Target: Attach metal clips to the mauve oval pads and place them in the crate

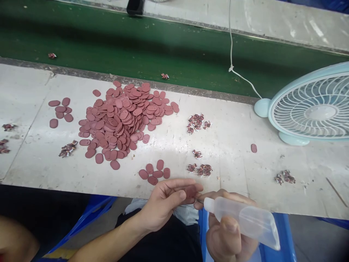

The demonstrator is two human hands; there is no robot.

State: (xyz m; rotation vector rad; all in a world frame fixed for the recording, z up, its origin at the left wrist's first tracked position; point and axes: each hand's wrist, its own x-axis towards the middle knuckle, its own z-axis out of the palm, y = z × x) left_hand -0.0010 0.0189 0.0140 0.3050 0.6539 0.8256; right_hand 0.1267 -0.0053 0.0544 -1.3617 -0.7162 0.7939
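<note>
Between the fingers and thumb of my left hand [163, 207] is a reddish-brown oval disc [191, 191], held over the table's front edge. My right hand [231, 229] is closed around a translucent squeeze bottle [245, 218] with a white cap and a thin dark nozzle. The bottle lies tilted, its nozzle pointing left at the disc; whether the tip touches it I cannot tell. Just beyond my left hand lies a small group of oval discs [157, 174]. Several tiny brown figures, horse-like in shape [204, 170], lie beyond my right hand.
A large heap of oval discs [120, 120] covers the table's left middle. More figures [195, 123] lie to its right. A pale blue fan [319, 109] stands at the right, its cord crossing a green belt [109, 54]. Another person's arm [16, 240] is at lower left.
</note>
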